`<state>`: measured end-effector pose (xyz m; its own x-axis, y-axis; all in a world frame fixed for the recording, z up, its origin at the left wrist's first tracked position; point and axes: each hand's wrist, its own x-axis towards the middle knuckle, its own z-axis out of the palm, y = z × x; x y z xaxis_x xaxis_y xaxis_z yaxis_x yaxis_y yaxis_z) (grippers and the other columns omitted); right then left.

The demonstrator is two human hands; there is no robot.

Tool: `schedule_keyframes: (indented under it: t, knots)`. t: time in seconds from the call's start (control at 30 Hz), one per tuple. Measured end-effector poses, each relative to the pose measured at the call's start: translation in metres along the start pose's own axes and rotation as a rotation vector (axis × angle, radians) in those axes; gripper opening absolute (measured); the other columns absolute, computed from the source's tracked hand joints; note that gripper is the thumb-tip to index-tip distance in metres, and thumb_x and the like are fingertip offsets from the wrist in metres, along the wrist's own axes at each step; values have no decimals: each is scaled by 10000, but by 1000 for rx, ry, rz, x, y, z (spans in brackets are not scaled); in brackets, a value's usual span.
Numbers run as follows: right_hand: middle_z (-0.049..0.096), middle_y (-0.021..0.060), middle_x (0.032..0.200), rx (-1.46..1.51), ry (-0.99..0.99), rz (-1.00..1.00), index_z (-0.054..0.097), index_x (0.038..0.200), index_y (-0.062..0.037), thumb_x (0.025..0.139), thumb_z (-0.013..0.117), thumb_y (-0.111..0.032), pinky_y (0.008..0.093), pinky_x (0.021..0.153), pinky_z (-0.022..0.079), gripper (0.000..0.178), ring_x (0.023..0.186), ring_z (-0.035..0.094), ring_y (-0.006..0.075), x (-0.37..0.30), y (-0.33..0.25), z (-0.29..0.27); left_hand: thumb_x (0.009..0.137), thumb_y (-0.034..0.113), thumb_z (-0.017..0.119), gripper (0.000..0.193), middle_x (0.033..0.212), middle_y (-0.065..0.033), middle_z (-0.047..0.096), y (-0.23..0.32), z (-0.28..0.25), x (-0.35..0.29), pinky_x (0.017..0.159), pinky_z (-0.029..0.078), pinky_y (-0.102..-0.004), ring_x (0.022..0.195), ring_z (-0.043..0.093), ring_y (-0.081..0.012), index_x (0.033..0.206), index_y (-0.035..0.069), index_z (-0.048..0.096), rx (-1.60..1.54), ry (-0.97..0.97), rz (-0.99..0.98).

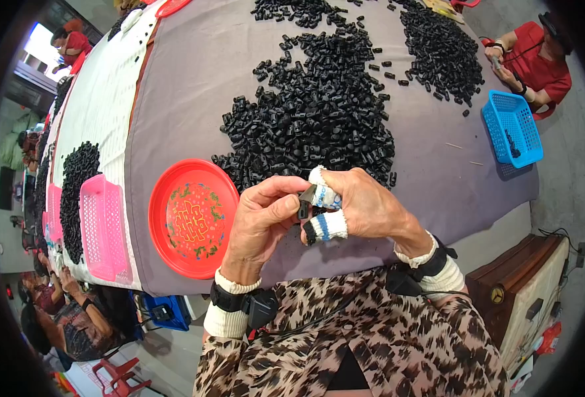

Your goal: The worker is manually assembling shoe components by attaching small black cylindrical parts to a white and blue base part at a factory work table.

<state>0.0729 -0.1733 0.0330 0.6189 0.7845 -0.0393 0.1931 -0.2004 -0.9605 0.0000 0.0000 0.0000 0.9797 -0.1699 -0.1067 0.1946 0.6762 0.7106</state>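
In front of my chest both hands meet over one small spot. My left hand (269, 212) is closed in a pinch, thumb and forefinger on a small black plastic part (303, 210). My right hand (366, 204) is closed against the same spot, with white cloth wraps (332, 226) on its fingers, some striped blue. A dark, flat-looking edge shows between the hands; whether it belongs to the part or to a tool in my right hand I cannot tell. Just beyond my hands a large heap of similar black parts (312, 112) spreads over the grey tablecloth (180, 99).
A red round tray (193, 255) lies left of my left hand. Farther left are a pink basket (104, 231) and another black heap (81, 192). At the right stand a blue basket (512, 126) and a seated person in red (540, 63), beside a second large heap (441, 53).
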Motion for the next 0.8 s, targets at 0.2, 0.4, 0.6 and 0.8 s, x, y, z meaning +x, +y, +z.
schedule_keyframes:
  t: [0.2, 0.4, 0.6, 0.8]
  knots:
    - [580, 115, 677, -9, 14, -18, 532, 783, -5, 644, 741, -264, 339, 546, 441, 360, 590, 583, 260, -1, 0, 0, 823, 76, 621, 252, 964, -87, 628, 1, 1, -1, 733, 523, -288, 836, 613, -146, 1058, -6, 584, -13, -2, -5]
    - [579, 118, 680, -38, 1, 1, 533, 786, -6, 642, 745, -262, 338, 548, 441, 362, 593, 582, 266, -1, -2, -1, 824, 74, 620, 252, 963, -85, 628, -1, 1, 0, 734, 522, -281, 839, 612, -143, 1061, -4, 583, -25, 4, -5]
    - [570, 119, 683, -45, 16, -37, 533, 780, -3, 646, 743, -262, 340, 552, 436, 359, 596, 574, 271, -1, 2, 1, 822, 73, 621, 254, 957, -82, 627, -1, 1, 0, 728, 523, -281, 823, 610, -139, 1061, -4, 583, -26, 2, -9]
    - [568, 115, 685, -18, 10, -14, 535, 785, -4, 649, 745, -270, 342, 554, 435, 365, 594, 570, 266, -1, 2, 1, 823, 70, 620, 251, 951, -80, 627, -1, 1, 0, 720, 522, -271, 815, 608, -134, 1060, -6, 585, -25, 9, -9]
